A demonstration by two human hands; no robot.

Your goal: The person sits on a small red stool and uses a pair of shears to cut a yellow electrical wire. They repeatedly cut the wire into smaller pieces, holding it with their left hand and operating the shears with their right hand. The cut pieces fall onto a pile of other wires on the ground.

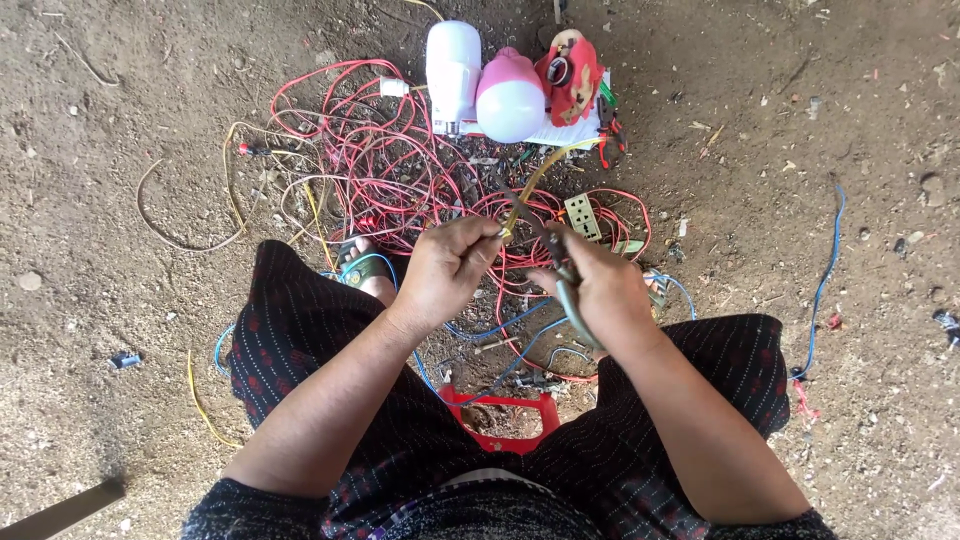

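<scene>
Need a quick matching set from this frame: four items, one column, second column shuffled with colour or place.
Items:
1. left hand
2. right hand
3. stool
4. loose wire at far right

Descriptions:
A. blue, lying on the dirt
B. red, between the knees
C. pinches a yellowish wire
D. holds a green-handled tool

Pairs: 1-C, 2-D, 3-B, 4-A

Hiding the pliers' [566, 285] handles inside the right hand [600, 295]; burying the white socket [583, 216] partly under red wires [400, 170]; cropping both elbows at the bottom edge.
</scene>
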